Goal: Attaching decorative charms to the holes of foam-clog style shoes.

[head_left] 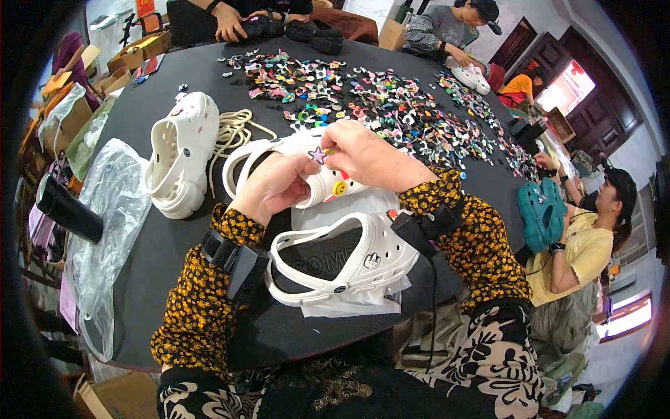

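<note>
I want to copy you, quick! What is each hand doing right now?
Left hand: closed on the white clog, holding it up.
Right hand: fingers pinched on a pink star charm at the clog's top.

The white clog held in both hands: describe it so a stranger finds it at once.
On the round black table, three white clogs lie near its front edge. The held clog is the middle one, between left hand and right hand; it alone carries a star and smiley charm.
</note>
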`<state>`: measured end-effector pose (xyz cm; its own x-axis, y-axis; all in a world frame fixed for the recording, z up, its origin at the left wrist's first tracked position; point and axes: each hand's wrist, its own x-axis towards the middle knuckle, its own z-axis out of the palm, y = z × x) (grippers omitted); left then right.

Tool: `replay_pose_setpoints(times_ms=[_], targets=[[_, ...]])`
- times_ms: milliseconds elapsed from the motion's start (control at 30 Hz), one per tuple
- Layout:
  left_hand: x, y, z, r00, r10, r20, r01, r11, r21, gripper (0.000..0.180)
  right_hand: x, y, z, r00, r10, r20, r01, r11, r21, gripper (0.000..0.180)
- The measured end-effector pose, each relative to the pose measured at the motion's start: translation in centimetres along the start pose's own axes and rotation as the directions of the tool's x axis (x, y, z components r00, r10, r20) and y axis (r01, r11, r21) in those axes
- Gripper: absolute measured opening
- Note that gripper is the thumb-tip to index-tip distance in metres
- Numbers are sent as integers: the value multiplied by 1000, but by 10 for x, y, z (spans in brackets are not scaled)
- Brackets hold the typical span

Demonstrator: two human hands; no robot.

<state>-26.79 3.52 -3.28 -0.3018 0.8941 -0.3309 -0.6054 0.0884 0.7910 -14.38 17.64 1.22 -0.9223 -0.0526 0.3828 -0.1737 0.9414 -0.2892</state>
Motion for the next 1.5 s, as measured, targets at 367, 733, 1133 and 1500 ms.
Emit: replay_pose_setpoints(times_ms=[367, 733, 1133, 1500], targets=[[13, -11, -5, 996, 94, 5, -94, 995, -21, 9, -7, -1, 6, 983, -153, -96, 144, 985, -99, 17], [12, -7, -9, 998, 44, -48, -43, 999, 22, 5, -14, 11, 15, 960, -203, -195, 207, 978, 0, 21], [-9, 1, 9, 996, 84, 30, -81, 992, -97, 9, -13, -1, 3, 974, -225, -15, 220, 963, -154, 17], [3, -5, -1, 999, 44, 13, -44, 999, 17, 7, -8, -6, -3, 968, -228, 102, 245, 944, -220, 23]])
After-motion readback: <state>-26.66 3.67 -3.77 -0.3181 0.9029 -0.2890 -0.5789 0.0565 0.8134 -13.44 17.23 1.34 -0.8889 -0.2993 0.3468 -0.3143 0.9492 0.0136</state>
